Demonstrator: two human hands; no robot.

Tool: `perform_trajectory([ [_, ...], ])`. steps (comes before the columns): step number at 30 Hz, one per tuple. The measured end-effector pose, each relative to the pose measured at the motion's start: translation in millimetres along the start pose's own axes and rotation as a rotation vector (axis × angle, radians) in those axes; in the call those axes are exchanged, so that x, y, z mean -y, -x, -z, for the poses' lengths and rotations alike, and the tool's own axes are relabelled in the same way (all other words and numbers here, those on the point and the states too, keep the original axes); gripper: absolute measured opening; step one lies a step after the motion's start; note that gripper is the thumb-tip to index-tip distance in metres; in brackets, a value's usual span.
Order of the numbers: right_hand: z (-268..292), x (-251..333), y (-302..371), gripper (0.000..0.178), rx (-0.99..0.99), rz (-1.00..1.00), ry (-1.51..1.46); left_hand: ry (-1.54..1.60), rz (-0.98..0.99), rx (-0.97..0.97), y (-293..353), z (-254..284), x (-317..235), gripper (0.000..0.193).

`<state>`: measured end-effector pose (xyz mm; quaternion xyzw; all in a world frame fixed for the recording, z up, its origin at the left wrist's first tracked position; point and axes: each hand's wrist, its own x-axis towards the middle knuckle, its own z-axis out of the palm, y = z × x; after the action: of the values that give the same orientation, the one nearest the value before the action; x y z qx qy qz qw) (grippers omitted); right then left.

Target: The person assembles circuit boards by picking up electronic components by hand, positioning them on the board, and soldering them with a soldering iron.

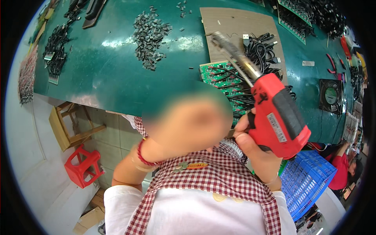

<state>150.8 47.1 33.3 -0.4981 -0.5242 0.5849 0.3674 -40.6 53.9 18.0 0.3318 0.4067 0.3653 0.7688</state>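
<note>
My right hand [254,150] is closed around a red and black soldering gun [276,113], with fingers near its dark trigger. The gun's metal barrel slants up and to the left, above several green circuit boards [217,74] with black cables attached. In front of my chest is my left hand [188,123], heavily blurred, so its fingers and anything in them cannot be made out. A red bracelet [145,154] circles that wrist. Beyond the boards, coiled black USB cables [260,51] lie on a brown board [223,23].
A heap of small dark components [150,37] lies on the green table [94,58]. Bundled black cables [56,51] are at its left. A small fan [331,96] stands right. Below are a blue crate [307,180], red stool [83,166] and wooden stool [64,125]. Another person [340,170] is at right.
</note>
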Motion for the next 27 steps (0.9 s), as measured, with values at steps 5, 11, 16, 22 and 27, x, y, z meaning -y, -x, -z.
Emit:
perform_trajectory([
  [5, 5.6, -7.3, -2.4, 0.050, 0.153, 0.168, -0.004, 0.022, -0.073, -0.013, 2.7, -17.8, 16.7, 0.007],
  [11, 1.9, -3.5, -0.8, 0.011, 0.082, 0.109, 0.188, -0.259, -0.085, -0.015, 2.5, -13.4, 13.3, 0.004],
  [16, 3.7, -3.1, 1.1, 0.013, 0.114, 0.107, 0.364, -0.541, -0.182, 0.073, -1.5, -2.4, 5.3, 0.001],
  [22, 24.3, -20.2, 23.0, 0.039, -0.020, 0.031, 0.214, -0.216, 0.071, -0.134, -27.7, 44.7, 10.8, 0.006],
  [27, 33.5, -31.9, 40.1, 0.045, -0.090, -0.105, -0.081, -0.249, 0.078, -0.139, -43.8, 60.6, 7.3, 0.010],
])
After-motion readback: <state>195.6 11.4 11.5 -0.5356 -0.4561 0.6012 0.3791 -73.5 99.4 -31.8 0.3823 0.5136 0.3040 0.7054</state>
